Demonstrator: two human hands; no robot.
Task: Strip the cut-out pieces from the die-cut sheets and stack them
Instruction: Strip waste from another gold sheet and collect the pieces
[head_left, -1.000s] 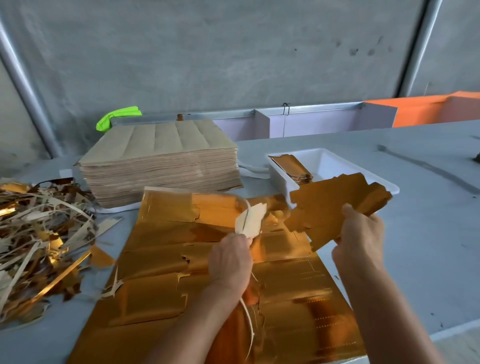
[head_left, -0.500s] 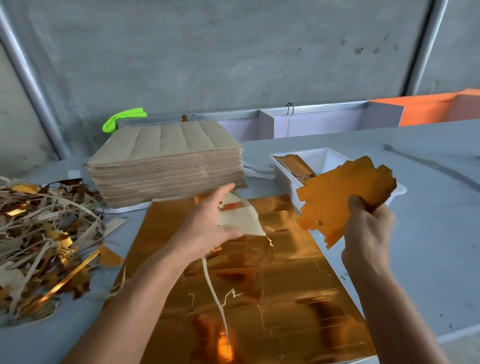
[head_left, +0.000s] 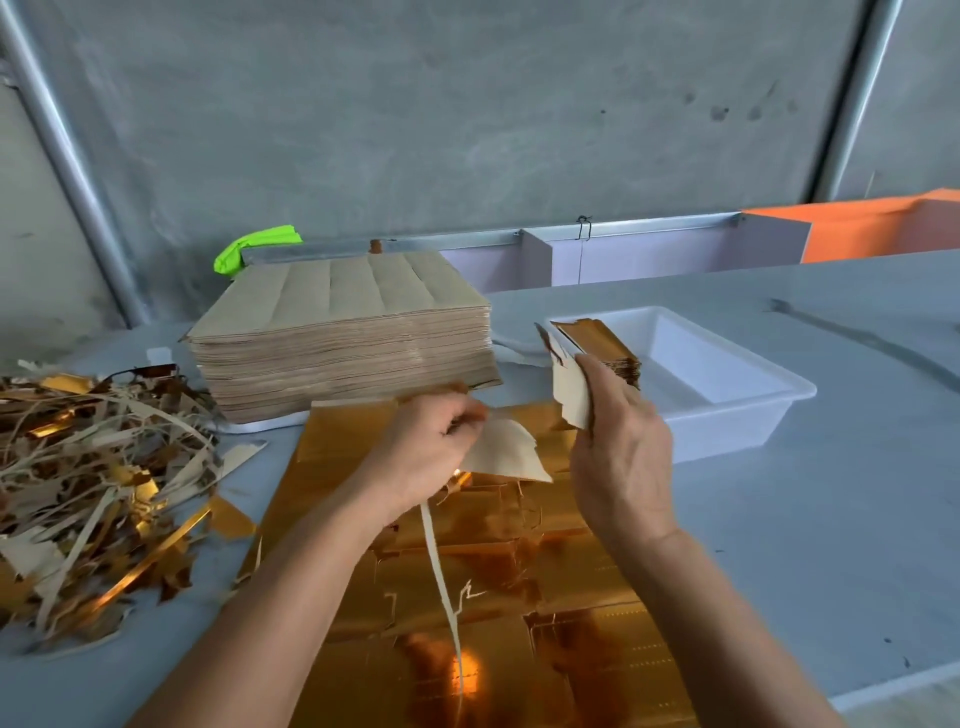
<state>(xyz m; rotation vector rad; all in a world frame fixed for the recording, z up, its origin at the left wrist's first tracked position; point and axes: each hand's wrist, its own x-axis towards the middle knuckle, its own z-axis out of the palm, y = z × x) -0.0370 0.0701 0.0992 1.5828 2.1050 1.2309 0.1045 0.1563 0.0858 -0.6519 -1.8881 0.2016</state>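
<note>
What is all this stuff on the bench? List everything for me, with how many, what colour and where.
Shiny die-cut foil sheet: one on top, gold, flat on the grey table under both arms.
Tall stack of sheets: one, beige-brown, behind the foil sheet.
Plastic tray: one, white, far right.
Stacked cut-out pieces: small pile, gold, in the tray's left end.
Scrap strips heap: one, gold and cream, far left.
Fluorescent cloth: one, green, by the wall.
Left hand: pinches a cream scrap piece with trailing strip.
Right hand: grips a cream-backed cut-out piece.
</note>
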